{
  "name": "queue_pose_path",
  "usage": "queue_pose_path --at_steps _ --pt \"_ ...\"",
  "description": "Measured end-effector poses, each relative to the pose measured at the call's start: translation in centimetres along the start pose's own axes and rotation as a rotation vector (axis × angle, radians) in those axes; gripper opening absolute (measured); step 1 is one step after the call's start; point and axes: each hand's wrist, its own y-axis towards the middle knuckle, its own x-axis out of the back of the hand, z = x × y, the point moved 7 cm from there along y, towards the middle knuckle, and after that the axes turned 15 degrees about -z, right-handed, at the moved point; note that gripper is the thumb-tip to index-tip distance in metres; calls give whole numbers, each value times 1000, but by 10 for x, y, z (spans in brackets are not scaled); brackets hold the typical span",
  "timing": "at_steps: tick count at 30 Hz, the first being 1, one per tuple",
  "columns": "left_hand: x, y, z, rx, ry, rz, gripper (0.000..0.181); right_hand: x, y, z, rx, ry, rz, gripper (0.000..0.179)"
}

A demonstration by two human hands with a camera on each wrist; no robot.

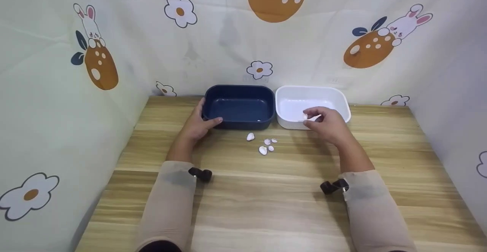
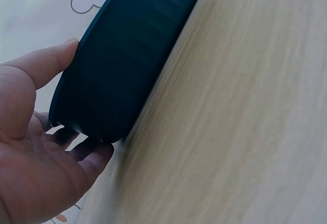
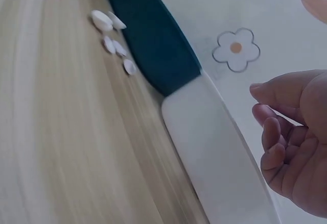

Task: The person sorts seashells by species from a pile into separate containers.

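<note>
My left hand (image 1: pixel 197 124) grips the left end of a dark blue plastic bin (image 1: pixel 243 125), its thumb on the front rim and its fingers around the side. In the left wrist view, the fingertips curl under the bin's corner (image 2: pixel 110 81). Over the white bin (image 1: pixel 347 111), my right hand (image 1: pixel 327 124) has thumb and index finger around a small white seashell (image 1: pixel 305 116), which does not stand out in the right wrist view. Several white seashells (image 1: pixel 263 150) lie loosely grouped on the wood in front of the dark blue bin.
Both bins stand side by side at the back of the wood-grain table (image 1: pixel 258 206), close to a patterned cloth backdrop (image 1: pixel 217 46). Cloth also hangs along the left and right sides. A small white speck (image 1: pixel 259 120) shows inside the dark blue bin near its front wall.
</note>
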Motion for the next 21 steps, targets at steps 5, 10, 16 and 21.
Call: queue_pose_path --at_steps 5,10,16,21 --pt "0 0 0 3 -7 -2 113 12 5 -11 -67 -1 -47 39" --pt "0 1 1 -1 6 -3 112 14 7 -17 -118 1 -55 41" --pt "0 1 1 -3 20 -6 112 12 7 -18 -130 -6 -68 41" --pt "0 1 1 -5 11 -6 113 11 7 -16 -125 1 -100 40"
